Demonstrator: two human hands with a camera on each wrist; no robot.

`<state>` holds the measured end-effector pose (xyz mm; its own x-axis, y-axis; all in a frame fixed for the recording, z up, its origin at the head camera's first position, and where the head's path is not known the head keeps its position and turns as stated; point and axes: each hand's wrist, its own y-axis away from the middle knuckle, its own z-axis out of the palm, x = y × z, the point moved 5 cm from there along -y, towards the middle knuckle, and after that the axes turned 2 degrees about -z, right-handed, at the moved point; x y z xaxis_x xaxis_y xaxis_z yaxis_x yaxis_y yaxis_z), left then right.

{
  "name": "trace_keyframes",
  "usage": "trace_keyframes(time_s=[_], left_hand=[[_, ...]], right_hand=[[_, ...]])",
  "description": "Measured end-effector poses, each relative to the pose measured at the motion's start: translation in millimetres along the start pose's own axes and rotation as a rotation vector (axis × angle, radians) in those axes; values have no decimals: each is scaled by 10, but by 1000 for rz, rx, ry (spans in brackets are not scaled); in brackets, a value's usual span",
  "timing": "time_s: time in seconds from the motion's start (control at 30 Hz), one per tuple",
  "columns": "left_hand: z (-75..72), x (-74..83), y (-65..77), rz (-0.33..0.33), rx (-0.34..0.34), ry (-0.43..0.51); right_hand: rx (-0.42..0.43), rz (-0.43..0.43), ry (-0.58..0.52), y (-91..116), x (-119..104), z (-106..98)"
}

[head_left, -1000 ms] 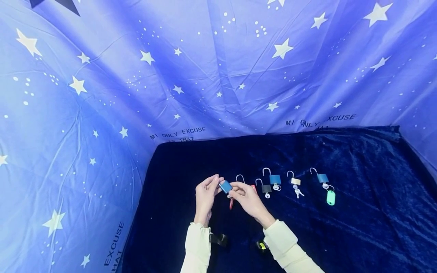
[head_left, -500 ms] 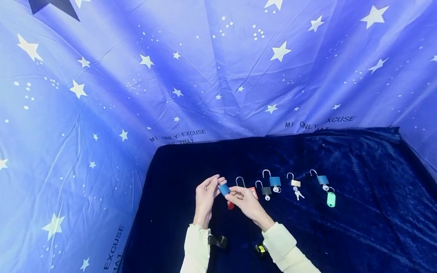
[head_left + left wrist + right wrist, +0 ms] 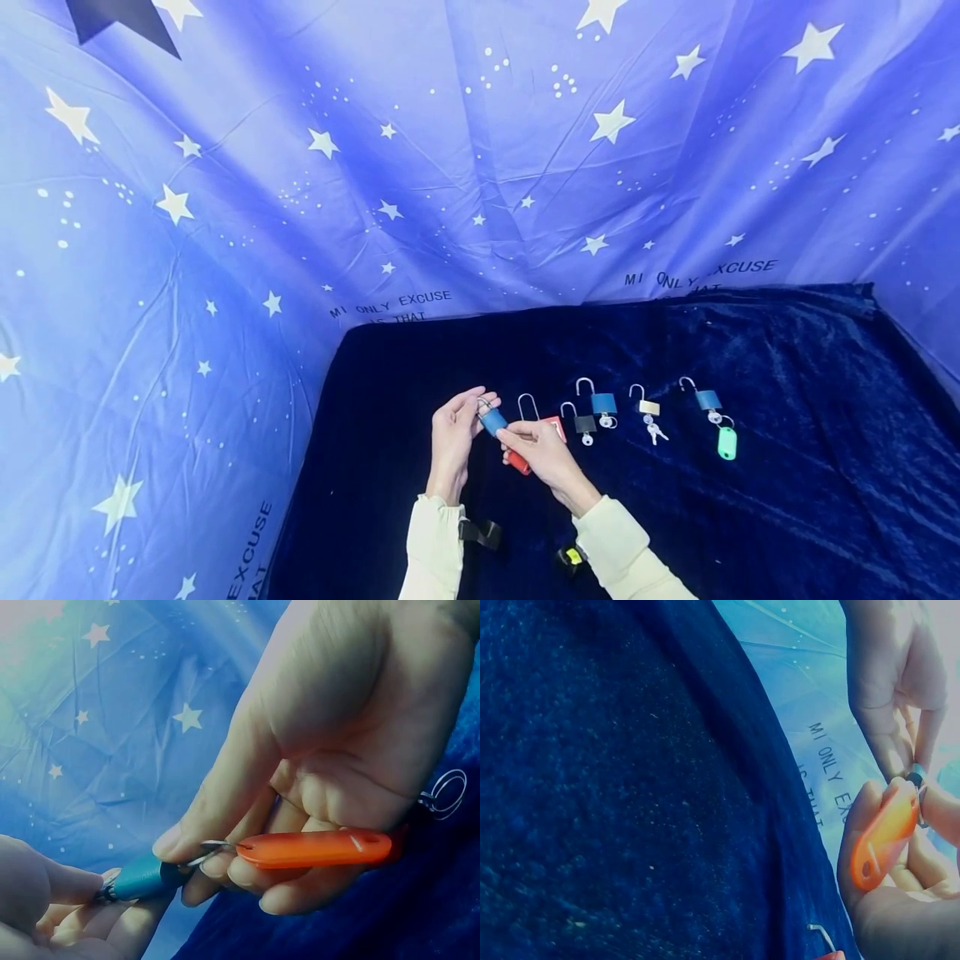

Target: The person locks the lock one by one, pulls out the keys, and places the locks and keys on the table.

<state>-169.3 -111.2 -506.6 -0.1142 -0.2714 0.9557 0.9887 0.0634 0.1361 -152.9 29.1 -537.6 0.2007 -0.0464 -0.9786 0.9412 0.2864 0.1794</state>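
Both hands hold a small blue padlock (image 3: 492, 421) above the dark cloth. My left hand (image 3: 452, 442) pinches it at the shackle end, with the shackle partly behind the fingers. At the keyhole end, my right hand (image 3: 551, 457) pinches it between thumb and fingers. A key ring there bears an orange-red key tag (image 3: 315, 849), which lies against the right hand's fingers in the left wrist view. In the right wrist view the tag (image 3: 885, 840) hides part of those fingers. Whether the held padlock's shackle is latched, I cannot tell.
Right of the hands lie padlocks with raised shackles: a red one (image 3: 555, 427), a black one (image 3: 585, 424), a blue one (image 3: 604, 404), a brass one (image 3: 649, 408) and another blue one (image 3: 708, 400) with a green tag (image 3: 727, 443). Starry fabric (image 3: 480, 167) hangs behind.
The held padlock has turned and dropped slightly, so its shackle shows more above the body. The red tag now shows more fully below the right hand. The head view has tilted up a little.
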Motion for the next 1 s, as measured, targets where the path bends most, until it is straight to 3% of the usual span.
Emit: trace_keyframes(time_s=[0.47, 1.0], left_hand=[[11, 54, -40, 35, -12, -23], [-17, 74, -38, 3, 8, 26]], right_hand=[[46, -33, 50, 19, -31, 62], [112, -103, 60, 4, -85, 161]])
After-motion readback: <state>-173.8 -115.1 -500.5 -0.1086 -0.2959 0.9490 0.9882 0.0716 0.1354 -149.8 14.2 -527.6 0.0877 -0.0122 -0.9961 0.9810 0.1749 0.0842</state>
